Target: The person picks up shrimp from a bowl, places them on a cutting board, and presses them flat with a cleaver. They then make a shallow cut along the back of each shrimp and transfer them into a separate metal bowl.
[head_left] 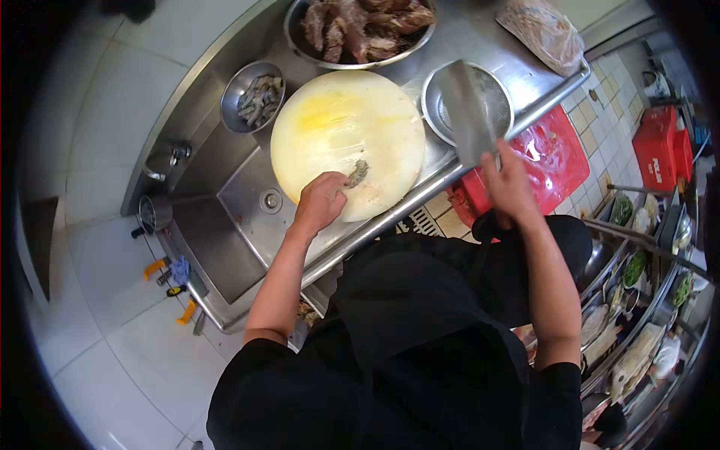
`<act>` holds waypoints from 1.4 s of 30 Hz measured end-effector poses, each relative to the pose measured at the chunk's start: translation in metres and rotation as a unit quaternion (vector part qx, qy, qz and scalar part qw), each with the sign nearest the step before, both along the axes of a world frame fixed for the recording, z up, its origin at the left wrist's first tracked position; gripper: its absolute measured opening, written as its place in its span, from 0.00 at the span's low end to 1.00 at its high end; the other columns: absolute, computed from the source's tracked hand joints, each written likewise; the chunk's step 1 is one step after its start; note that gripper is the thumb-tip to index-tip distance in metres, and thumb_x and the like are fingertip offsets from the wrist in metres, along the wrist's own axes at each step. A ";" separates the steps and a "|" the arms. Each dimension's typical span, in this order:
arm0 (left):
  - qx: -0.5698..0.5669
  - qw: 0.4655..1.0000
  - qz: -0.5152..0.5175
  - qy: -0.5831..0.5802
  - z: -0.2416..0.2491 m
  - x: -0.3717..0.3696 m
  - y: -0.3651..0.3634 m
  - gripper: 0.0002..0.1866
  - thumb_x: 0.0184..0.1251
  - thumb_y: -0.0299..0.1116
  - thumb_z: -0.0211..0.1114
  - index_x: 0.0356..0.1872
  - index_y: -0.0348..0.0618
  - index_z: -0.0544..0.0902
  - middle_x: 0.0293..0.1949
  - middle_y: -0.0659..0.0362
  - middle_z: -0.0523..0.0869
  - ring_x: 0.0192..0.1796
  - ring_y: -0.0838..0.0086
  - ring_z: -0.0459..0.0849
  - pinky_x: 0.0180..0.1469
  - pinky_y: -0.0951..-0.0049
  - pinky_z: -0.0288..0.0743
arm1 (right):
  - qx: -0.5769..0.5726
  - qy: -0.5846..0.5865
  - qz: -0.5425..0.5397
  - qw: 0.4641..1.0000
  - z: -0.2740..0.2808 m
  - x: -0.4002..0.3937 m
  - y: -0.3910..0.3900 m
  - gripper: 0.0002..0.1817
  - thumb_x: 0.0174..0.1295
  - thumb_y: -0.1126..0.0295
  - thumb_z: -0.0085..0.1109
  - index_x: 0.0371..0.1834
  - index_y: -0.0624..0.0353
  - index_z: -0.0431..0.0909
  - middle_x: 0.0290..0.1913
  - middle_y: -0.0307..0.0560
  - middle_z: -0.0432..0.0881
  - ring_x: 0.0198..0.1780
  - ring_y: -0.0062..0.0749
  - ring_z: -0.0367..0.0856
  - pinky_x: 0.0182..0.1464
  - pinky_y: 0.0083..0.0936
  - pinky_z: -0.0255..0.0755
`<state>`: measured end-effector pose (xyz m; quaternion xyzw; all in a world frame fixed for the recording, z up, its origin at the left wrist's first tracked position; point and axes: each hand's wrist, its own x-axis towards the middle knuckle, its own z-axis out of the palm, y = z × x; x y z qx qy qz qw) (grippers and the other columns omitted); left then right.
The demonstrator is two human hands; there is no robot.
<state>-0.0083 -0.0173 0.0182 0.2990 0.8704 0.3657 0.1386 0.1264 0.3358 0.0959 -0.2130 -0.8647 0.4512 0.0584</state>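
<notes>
My left hand (321, 201) is closed, thumb and fingertips pinching a small grey shrimp (360, 173) against the round cutting board (315, 165). In my right hand (508, 184) is a cleaver (466, 112), raised to the right of the board and slightly blurred by motion. Its blade partly covers a metal strainer (497, 94) on the counter. A metal bowl (227, 96) of grey shrimps stands at the board's upper left. Yellow stains mark the board's far half.
Behind the board is a large bowl (289, 37) of dark meat pieces. A plastic bag (541, 34) lies at the counter's far right. Left of the board is a steel sink (240, 244). Beyond the counter's rail sits a red container (559, 154); food shelves stand at right.
</notes>
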 end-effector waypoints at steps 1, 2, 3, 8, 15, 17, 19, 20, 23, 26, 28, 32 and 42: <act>0.010 1.000 0.026 0.008 0.000 0.003 -0.002 0.14 0.60 0.28 0.67 0.47 0.39 0.87 0.48 0.51 0.88 0.52 0.56 0.87 0.57 0.63 0.81 | 0.018 -0.012 0.031 0.999 0.011 0.000 -0.019 0.14 0.73 0.66 0.55 0.54 0.64 0.72 0.36 0.69 0.82 0.38 0.65 0.84 0.39 0.51 0.74; 0.014 0.999 0.035 0.007 0.000 0.005 -0.001 0.14 0.60 0.28 0.67 0.47 0.39 0.87 0.48 0.51 0.88 0.52 0.56 0.87 0.57 0.63 0.81 | 0.040 0.011 0.082 0.996 0.005 0.001 -0.034 0.14 0.73 0.66 0.54 0.53 0.63 0.71 0.37 0.73 0.82 0.42 0.70 0.83 0.39 0.56 0.73; 0.022 0.998 0.059 0.005 -0.001 0.006 0.004 0.15 0.59 0.28 0.68 0.47 0.38 0.87 0.48 0.50 0.88 0.51 0.57 0.88 0.56 0.64 0.81 | 0.034 -0.076 0.120 0.989 0.008 0.000 -0.049 0.13 0.73 0.66 0.53 0.53 0.63 0.70 0.36 0.72 0.82 0.42 0.71 0.82 0.41 0.60 0.72; -0.007 0.995 0.065 0.076 -0.021 0.010 0.021 0.15 0.59 0.33 0.72 0.46 0.39 0.87 0.45 0.50 0.89 0.49 0.56 0.86 0.54 0.62 0.80 | 0.136 -0.051 0.249 0.958 -0.002 -0.007 -0.118 0.10 0.71 0.68 0.51 0.49 0.63 0.70 0.32 0.66 0.84 0.36 0.65 0.85 0.38 0.59 0.76; 0.012 0.995 0.081 0.064 -0.030 0.012 0.027 0.10 0.59 0.31 0.71 0.40 0.39 0.87 0.41 0.50 0.88 0.47 0.54 0.84 0.54 0.58 0.77 | 0.240 -0.129 0.296 0.915 -0.012 -0.026 -0.143 0.07 0.72 0.69 0.48 0.45 0.61 0.68 0.31 0.59 0.83 0.34 0.58 0.86 0.37 0.52 0.79; 0.016 0.993 0.084 0.086 -0.035 0.013 0.027 0.10 0.59 0.32 0.71 0.40 0.40 0.89 0.41 0.52 0.89 0.47 0.56 0.85 0.53 0.60 0.79 | 0.252 -0.126 0.299 0.912 -0.017 -0.026 -0.144 0.07 0.72 0.69 0.48 0.45 0.61 0.68 0.31 0.59 0.83 0.34 0.57 0.87 0.37 0.51 0.80; 0.028 0.992 0.084 0.091 -0.035 0.013 0.028 0.09 0.58 0.31 0.72 0.39 0.40 0.89 0.40 0.52 0.88 0.47 0.56 0.85 0.53 0.60 0.79 | 0.270 -0.122 0.301 0.906 -0.021 -0.026 -0.144 0.07 0.71 0.69 0.48 0.45 0.60 0.68 0.30 0.57 0.83 0.32 0.56 0.87 0.35 0.50 0.80; 0.038 0.991 0.084 0.095 -0.034 0.013 0.028 0.09 0.57 0.30 0.72 0.38 0.40 0.88 0.39 0.52 0.88 0.46 0.56 0.85 0.52 0.60 0.79 | 0.270 -0.122 0.300 0.907 -0.021 -0.024 -0.144 0.07 0.71 0.69 0.48 0.45 0.60 0.68 0.30 0.57 0.83 0.32 0.56 0.87 0.35 0.50 0.80; 0.049 0.989 0.078 0.112 -0.034 0.013 0.030 0.08 0.56 0.29 0.70 0.37 0.40 0.86 0.37 0.51 0.86 0.43 0.54 0.84 0.50 0.58 0.77 | 0.294 -0.148 0.306 0.893 -0.021 -0.008 -0.137 0.07 0.70 0.70 0.49 0.46 0.60 0.69 0.28 0.54 0.83 0.32 0.55 0.87 0.35 0.49 0.80; 0.050 0.988 0.081 0.120 -0.039 0.011 0.028 0.08 0.55 0.29 0.70 0.35 0.40 0.85 0.36 0.50 0.85 0.42 0.54 0.83 0.48 0.58 0.77 | 0.269 -0.138 0.310 0.902 -0.020 0.020 -0.121 0.09 0.69 0.70 0.49 0.49 0.60 0.69 0.28 0.54 0.84 0.31 0.54 0.87 0.34 0.49 0.80; 0.031 0.990 0.094 0.097 -0.029 0.010 0.026 0.08 0.54 0.29 0.70 0.36 0.40 0.84 0.36 0.50 0.85 0.41 0.53 0.83 0.47 0.57 0.78 | 0.264 -0.202 0.283 0.900 -0.005 0.034 -0.112 0.10 0.68 0.70 0.50 0.49 0.58 0.69 0.31 0.56 0.85 0.33 0.52 0.88 0.35 0.48 0.81; -0.013 0.991 0.135 0.021 -0.022 0.003 0.022 0.10 0.56 0.29 0.70 0.38 0.41 0.83 0.36 0.50 0.86 0.41 0.56 0.85 0.45 0.59 0.79 | 0.199 -0.234 0.265 0.914 0.036 0.054 -0.085 0.12 0.70 0.68 0.50 0.52 0.60 0.68 0.32 0.61 0.84 0.38 0.60 0.86 0.41 0.53 0.80; -0.028 0.999 0.013 0.020 -0.015 -0.016 0.081 0.17 0.55 0.29 0.68 0.49 0.44 0.85 0.45 0.48 0.84 0.48 0.56 0.85 0.52 0.59 0.79 | -0.156 -0.079 -0.062 0.983 0.045 0.040 0.029 0.08 0.76 0.65 0.51 0.45 0.59 0.74 0.27 0.40 0.76 0.19 0.25 0.73 0.22 0.26 0.69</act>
